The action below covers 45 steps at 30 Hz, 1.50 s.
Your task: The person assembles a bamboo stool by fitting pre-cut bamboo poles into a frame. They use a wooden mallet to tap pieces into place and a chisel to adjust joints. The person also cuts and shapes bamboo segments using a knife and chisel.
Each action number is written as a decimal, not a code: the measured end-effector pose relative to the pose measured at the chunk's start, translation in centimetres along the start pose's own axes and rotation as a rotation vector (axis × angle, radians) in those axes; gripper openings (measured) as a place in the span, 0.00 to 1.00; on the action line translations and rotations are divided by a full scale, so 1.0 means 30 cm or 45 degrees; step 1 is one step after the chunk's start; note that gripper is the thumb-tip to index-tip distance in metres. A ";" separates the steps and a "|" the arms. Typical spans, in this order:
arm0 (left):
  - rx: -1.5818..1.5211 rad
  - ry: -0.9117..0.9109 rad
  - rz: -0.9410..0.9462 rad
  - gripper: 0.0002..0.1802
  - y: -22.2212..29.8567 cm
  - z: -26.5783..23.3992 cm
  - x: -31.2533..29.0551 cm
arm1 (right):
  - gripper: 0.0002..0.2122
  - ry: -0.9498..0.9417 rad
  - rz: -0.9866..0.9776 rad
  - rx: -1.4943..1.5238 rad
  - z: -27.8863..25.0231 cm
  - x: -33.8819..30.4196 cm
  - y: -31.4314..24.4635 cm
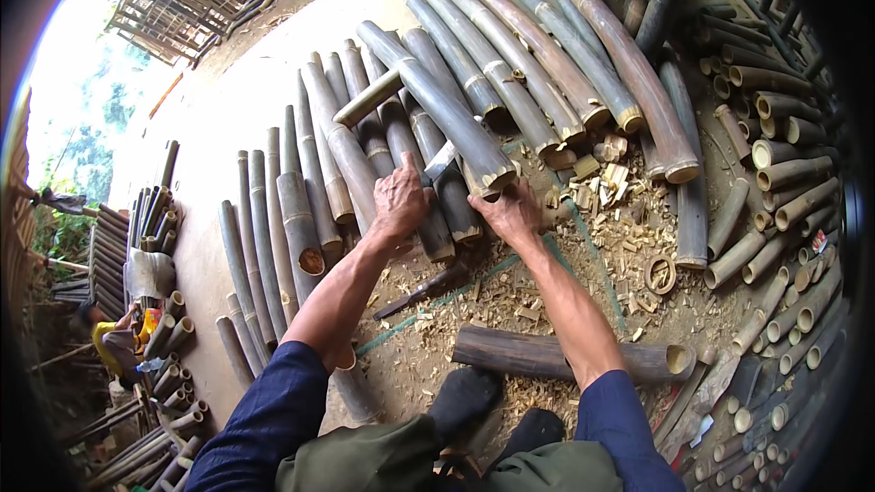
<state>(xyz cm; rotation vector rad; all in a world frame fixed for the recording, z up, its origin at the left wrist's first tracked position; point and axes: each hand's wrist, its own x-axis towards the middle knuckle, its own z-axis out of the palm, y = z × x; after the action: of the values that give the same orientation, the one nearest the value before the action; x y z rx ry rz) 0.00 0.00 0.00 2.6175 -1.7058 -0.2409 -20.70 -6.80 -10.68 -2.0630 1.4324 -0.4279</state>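
Observation:
My left hand [401, 200] is wrapped round the dark handle of a knife, index finger stretched forward. The knife's broad, shiny blade [442, 159] lies close against the side of a dark bamboo pole [428, 91]; whether it touches cannot be told. At the pole's near, pale-cut end, my right hand [512, 211] grips it from below and the right. The pole slants away to the far left, over other poles. A short bamboo piece [369, 97] sticks out leftward beside it. Below my left hand, a dark, long-handled tool [424, 292] rests on the ground.
Several bamboo poles [538, 64] lie in a row ahead. Wood chips [611, 196] cover the ground at the right, near a bamboo ring [659, 274]. A thick bamboo length [547, 353] lies before my feet. Cut tubes [793, 164] are stacked right; a person [114, 342] sits far left.

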 end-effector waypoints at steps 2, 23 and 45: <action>-0.055 0.002 0.016 0.38 0.002 0.011 -0.023 | 0.48 0.009 0.033 0.066 -0.028 -0.050 0.049; -0.448 0.316 0.128 0.58 -0.001 -0.060 -0.080 | 0.41 0.550 0.527 1.333 -0.988 -1.206 0.433; -0.292 -0.731 0.825 0.41 0.579 -0.046 -0.523 | 0.06 1.405 1.088 0.547 -1.020 -1.737 0.723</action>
<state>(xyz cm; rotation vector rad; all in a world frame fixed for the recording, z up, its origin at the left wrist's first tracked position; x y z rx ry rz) -21.81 7.08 4.87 1.7966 -2.3878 -1.1546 -73.27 27.47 2.96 -0.6531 2.3370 -1.4307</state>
